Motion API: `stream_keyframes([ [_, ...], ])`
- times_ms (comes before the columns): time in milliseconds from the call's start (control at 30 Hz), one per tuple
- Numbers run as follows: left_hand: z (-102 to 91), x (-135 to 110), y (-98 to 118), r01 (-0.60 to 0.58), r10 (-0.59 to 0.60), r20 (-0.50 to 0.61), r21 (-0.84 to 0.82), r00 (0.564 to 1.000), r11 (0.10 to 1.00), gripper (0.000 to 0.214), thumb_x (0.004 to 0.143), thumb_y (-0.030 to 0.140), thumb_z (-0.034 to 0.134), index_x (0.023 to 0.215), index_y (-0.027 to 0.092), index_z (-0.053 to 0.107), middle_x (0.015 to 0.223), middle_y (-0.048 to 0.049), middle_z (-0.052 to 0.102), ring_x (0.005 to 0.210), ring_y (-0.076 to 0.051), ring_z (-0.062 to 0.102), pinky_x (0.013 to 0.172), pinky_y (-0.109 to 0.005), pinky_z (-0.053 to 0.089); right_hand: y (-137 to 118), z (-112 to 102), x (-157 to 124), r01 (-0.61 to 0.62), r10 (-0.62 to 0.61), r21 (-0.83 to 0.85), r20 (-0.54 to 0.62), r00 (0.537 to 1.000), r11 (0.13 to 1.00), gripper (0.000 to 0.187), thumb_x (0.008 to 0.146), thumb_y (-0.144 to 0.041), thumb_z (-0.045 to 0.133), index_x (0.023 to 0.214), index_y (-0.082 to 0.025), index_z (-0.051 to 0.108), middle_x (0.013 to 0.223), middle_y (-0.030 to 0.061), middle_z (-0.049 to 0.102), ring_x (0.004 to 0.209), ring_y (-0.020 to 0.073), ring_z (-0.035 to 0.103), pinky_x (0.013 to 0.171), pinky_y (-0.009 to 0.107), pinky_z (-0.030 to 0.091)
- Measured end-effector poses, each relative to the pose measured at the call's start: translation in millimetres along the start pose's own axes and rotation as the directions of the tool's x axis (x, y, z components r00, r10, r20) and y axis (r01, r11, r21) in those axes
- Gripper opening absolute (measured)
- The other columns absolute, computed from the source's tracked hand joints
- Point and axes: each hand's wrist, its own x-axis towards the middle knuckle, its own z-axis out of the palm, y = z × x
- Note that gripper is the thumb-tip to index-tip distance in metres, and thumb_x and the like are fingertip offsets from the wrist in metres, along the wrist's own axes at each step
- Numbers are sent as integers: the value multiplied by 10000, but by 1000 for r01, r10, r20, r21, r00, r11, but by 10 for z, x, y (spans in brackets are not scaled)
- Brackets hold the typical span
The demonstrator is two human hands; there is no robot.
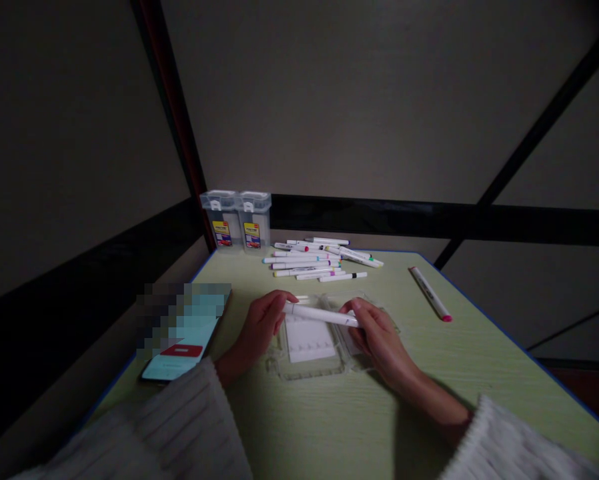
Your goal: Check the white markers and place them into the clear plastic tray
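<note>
A white marker pen (pixel 321 315) lies level between both my hands, just above an open clear plastic case (pixel 307 367) with a white card in it. My left hand (pixel 259 328) pinches the marker's left end. My right hand (pixel 378 333) grips its right end with curled fingers. Both wrists come out of white knitted sleeves.
A heap of several white markers (pixel 319 260) lies at the back of the pale green table (pixel 329 427). Two clear lidded boxes (pixel 237 220) stand at the back left corner. A single pink-tipped marker (pixel 430 294) lies to the right. A phone (pixel 182 347) rests at the left edge.
</note>
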Motion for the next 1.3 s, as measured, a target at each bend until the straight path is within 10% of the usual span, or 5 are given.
stream_keyframes([
  [1067,45,6,141,114,-118,-123,-34,985,993,284,764,394,467,636,161,567,450,72,347,366,-55,266,362,-183,161,37,-24,-11,174,-173,-27,57,983,984,188,768,-374,595,850,-224,517,711,-31,434,589,122,399,529,242,318],
  [1300,45,8,121,136,-143,-123,-57,982,989,284,737,420,486,641,161,553,493,69,375,385,-51,271,364,-178,167,58,-8,-4,63,-62,-21,53,997,998,289,787,-495,551,828,-215,492,495,-87,324,433,97,285,415,221,203],
])
